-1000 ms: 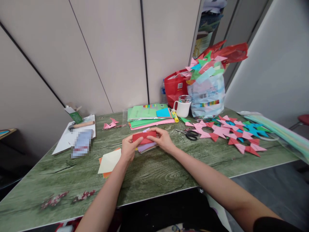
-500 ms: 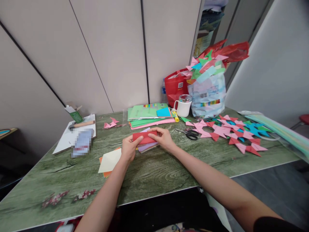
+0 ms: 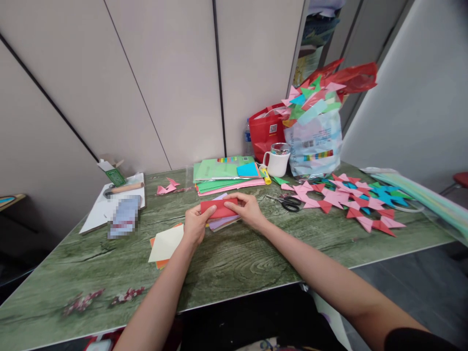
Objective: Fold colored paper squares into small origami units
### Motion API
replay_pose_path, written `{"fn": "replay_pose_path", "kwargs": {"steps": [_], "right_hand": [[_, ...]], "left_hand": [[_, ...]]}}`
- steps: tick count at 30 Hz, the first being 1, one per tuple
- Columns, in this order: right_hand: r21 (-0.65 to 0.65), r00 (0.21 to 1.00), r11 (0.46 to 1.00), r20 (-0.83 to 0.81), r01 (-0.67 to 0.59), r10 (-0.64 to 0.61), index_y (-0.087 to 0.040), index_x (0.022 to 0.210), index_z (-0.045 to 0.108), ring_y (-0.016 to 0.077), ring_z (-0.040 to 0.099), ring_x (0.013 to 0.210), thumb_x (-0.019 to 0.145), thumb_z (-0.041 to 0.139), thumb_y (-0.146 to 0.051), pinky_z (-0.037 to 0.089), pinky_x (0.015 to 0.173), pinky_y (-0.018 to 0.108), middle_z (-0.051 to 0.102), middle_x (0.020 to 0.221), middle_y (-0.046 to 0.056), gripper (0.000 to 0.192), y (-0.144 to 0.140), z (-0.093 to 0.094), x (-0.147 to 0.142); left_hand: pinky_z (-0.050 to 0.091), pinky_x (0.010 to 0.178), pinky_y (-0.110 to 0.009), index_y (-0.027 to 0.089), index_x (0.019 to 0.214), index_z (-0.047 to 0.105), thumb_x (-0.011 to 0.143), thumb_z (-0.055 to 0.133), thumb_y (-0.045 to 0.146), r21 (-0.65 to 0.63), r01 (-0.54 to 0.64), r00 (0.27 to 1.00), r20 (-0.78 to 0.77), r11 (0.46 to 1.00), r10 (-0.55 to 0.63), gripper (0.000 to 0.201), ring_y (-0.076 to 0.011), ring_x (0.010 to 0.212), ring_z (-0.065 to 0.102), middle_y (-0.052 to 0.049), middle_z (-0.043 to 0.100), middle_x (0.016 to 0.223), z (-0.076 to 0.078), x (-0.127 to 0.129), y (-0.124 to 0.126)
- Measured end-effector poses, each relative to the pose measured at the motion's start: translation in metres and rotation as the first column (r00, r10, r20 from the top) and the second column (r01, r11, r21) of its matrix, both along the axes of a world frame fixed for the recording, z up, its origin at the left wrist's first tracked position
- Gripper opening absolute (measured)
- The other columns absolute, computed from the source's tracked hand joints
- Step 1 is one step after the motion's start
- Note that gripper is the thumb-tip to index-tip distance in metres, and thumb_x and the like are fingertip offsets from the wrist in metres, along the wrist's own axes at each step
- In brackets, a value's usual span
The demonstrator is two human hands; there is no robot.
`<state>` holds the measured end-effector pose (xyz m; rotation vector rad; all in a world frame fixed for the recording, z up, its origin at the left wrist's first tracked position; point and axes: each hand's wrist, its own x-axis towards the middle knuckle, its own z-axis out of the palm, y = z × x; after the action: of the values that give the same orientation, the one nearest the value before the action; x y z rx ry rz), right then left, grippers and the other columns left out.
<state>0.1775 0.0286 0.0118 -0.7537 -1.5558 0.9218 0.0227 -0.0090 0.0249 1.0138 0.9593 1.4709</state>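
Observation:
A folded red paper [image 3: 216,208] lies over a small stack of lilac and pale sheets [image 3: 223,223] at the middle of the green wood-grain table [image 3: 234,263]. My left hand [image 3: 194,225] pinches the paper's left end with thumb on top. My right hand [image 3: 246,209] presses its fingers on the right end. Both hands hold the same red piece flat, just above the stack.
Cream and orange squares [image 3: 165,244] lie left of my hands. Behind are a pile of coloured sheets [image 3: 224,175], a white mug [image 3: 277,161], scissors [image 3: 288,203], red and clear bags [image 3: 314,131] and several folded paper stars [image 3: 347,200]. A clipboard [image 3: 109,204] sits far left.
Almost nothing differs; my right fingers shift slightly along the red paper's right end while the left hand keeps its pinch.

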Motion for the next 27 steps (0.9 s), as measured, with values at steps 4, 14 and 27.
{"fn": "replay_pose_path", "kwargs": {"steps": [4, 14, 27], "right_hand": [[0.004, 1.0, 1.0, -0.008, 0.001, -0.001, -0.02, 0.082, 0.068, 0.0191, 0.062, 0.078, 0.068, 0.066, -0.034, 0.047, 0.07, 0.031, 0.07, 0.085, 0.003, 0.02, -0.0001, -0.0001, 0.0001], [0.001, 1.0, 1.0, -0.023, -0.006, 0.006, -0.02, 0.084, 0.068, 0.0197, 0.062, 0.078, 0.067, 0.066, -0.036, 0.047, 0.07, 0.031, 0.069, 0.087, 0.004, 0.023, 0.0007, -0.0023, 0.0], [0.012, 0.999, 0.999, 0.017, 0.05, -0.05, -0.02, 0.083, 0.068, 0.0159, 0.058, 0.065, 0.067, 0.066, -0.037, 0.043, 0.059, 0.027, 0.069, 0.08, 0.002, 0.023, -0.0016, 0.0014, 0.0001]], "left_hand": [[0.055, 0.064, -0.034, 0.01, 0.072, 0.067, 0.053, 0.077, 0.027, 0.006, 0.004, 1.0, 0.0, 1.0, -0.004, 0.027, -0.0204, 0.065, 0.066, -0.007, 0.071, 0.071, -0.0003, -0.0001, 0.0003], [0.055, 0.064, -0.035, 0.01, 0.073, 0.068, 0.053, 0.077, 0.029, 0.012, 0.004, 1.0, -0.008, 1.0, -0.004, 0.029, -0.0207, 0.066, 0.066, -0.007, 0.071, 0.071, -0.0002, 0.0003, 0.0], [0.053, 0.066, -0.034, 0.011, 0.072, 0.068, 0.054, 0.076, 0.028, 0.034, -0.025, 0.999, -0.019, 0.999, 0.026, 0.026, -0.0195, 0.066, 0.065, -0.006, 0.071, 0.071, 0.0001, 0.0018, -0.0001]]}}
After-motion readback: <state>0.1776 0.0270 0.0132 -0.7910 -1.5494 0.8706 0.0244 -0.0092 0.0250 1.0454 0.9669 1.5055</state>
